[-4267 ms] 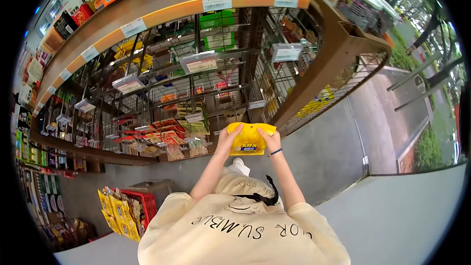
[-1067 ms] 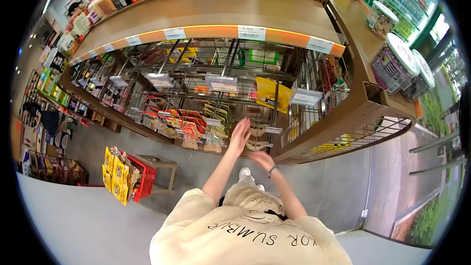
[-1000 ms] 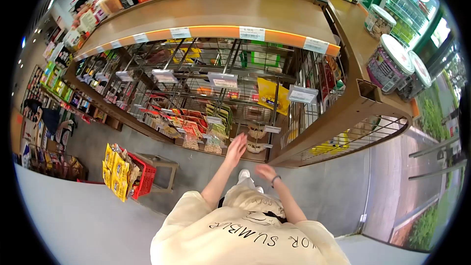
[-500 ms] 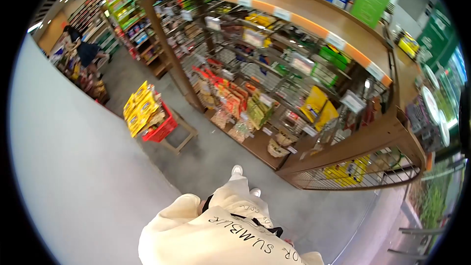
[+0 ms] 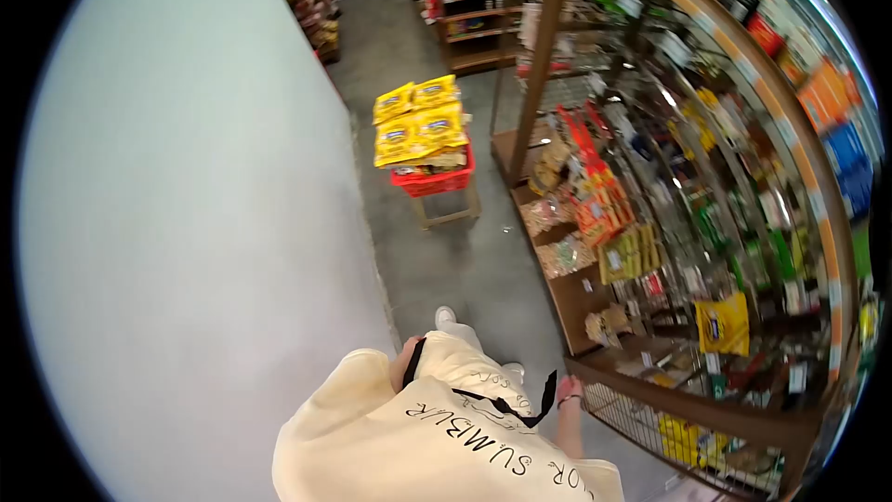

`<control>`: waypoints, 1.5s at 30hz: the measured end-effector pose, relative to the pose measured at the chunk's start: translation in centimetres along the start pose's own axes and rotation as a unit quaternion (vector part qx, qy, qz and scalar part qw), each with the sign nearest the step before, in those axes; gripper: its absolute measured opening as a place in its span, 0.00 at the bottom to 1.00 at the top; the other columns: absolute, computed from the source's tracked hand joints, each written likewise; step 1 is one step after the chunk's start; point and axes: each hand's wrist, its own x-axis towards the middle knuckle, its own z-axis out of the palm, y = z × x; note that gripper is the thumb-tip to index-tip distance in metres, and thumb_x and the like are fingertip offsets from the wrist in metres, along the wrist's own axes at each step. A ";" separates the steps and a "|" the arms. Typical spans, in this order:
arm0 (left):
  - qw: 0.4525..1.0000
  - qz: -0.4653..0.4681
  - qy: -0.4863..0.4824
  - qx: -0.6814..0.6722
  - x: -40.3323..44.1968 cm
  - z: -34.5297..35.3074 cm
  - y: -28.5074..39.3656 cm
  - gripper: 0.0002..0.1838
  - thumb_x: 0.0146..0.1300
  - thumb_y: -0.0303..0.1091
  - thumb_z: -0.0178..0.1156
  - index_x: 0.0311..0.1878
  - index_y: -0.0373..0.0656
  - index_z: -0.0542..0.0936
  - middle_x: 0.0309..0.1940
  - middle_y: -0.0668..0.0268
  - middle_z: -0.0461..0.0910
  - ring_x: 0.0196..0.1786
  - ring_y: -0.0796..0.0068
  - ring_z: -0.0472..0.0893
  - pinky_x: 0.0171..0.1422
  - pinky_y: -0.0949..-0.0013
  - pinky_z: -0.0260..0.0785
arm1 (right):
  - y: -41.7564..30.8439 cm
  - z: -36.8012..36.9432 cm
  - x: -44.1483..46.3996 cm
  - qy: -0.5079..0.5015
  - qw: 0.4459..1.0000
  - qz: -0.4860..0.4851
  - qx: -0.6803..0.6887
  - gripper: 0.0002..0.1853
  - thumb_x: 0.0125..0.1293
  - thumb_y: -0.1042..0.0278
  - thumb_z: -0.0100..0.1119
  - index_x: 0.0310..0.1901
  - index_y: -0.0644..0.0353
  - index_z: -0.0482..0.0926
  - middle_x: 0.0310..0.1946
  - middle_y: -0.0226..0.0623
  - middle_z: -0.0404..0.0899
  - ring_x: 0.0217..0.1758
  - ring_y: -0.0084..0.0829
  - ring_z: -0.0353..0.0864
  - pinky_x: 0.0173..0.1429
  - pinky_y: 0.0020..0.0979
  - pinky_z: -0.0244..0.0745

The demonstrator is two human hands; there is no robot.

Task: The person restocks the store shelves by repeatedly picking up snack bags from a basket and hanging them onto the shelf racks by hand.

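Note:
My left hand (image 5: 406, 355) is low against my side beside a black band, partly hidden by my cream sleeve, with its fingers out of sight. On the other side of my body, my right hand (image 5: 569, 389) hangs low near the lower edge of the rack (image 5: 632, 389). It is small and blurred, so its finger pose is unclear. Ahead on the floor, yellow snack bags (image 5: 420, 128) are heaped in a red basket (image 5: 435, 184) on a low wooden stand (image 5: 451, 214). The heap is apart from both hands.
A pale wall (image 5: 204, 223) runs along the left. The brown rack at right holds hanging snack packets (image 5: 599, 200) and a yellow bag (image 5: 723, 323). More shelves (image 5: 474, 0) stand at the far end. Grey floor (image 5: 418, 265) lies between wall and rack.
My view has turned left, so the basket and rack sit farther right in view. The basket looks more directly ahead. My right hand has come into clearer sight.

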 end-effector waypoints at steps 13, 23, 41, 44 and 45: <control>0.981 -0.014 0.119 -0.153 4.5 -9.0 -1.5 0.16 0.46 0.44 0.54 0.34 0.43 0.77 0.30 0.60 0.77 0.37 0.70 0.75 0.43 0.70 0.65 | 8.2 31.6 3.8 -0.090 0.893 -0.099 -0.429 0.07 0.53 0.66 0.50 0.35 0.54 0.72 0.26 0.32 0.74 0.24 0.25 0.71 0.27 0.25 0.67; 0.968 -0.046 0.011 -0.248 13.2 -9.1 -3.3 0.18 0.49 0.45 0.52 0.37 0.40 0.74 0.30 0.62 0.76 0.34 0.72 0.75 0.40 0.71 0.65 | 4.8 45.4 3.0 -0.153 0.880 -0.115 -0.434 0.09 0.54 0.67 0.47 0.38 0.54 0.71 0.28 0.31 0.76 0.24 0.21 0.73 0.26 0.21 0.67; 0.973 0.097 0.007 -0.212 24.6 -21.5 25.0 0.12 0.55 0.36 0.48 0.39 0.40 0.70 0.31 0.65 0.75 0.34 0.76 0.74 0.37 0.73 0.65 | 1.6 72.6 -2.3 -0.353 0.742 -0.284 -0.494 0.07 0.56 0.70 0.46 0.33 0.64 0.71 0.21 0.37 0.74 0.24 0.27 0.74 0.30 0.24 0.68; 0.973 0.078 0.045 -0.212 22.0 -23.7 35.6 0.10 0.56 0.34 0.47 0.39 0.41 0.71 0.31 0.66 0.75 0.34 0.78 0.73 0.35 0.75 0.64 | 2.0 77.8 -2.4 -0.350 0.623 -0.442 -0.543 0.08 0.54 0.71 0.47 0.34 0.64 0.71 0.27 0.43 0.73 0.30 0.38 0.72 0.36 0.29 0.67; 0.966 0.084 0.055 -0.237 22.5 -23.7 36.8 0.10 0.56 0.35 0.47 0.39 0.42 0.71 0.31 0.67 0.75 0.34 0.79 0.73 0.34 0.77 0.63 | 1.9 80.0 -2.9 -0.348 0.595 -0.481 -0.542 0.08 0.53 0.72 0.47 0.34 0.64 0.71 0.29 0.45 0.73 0.33 0.42 0.71 0.38 0.31 0.66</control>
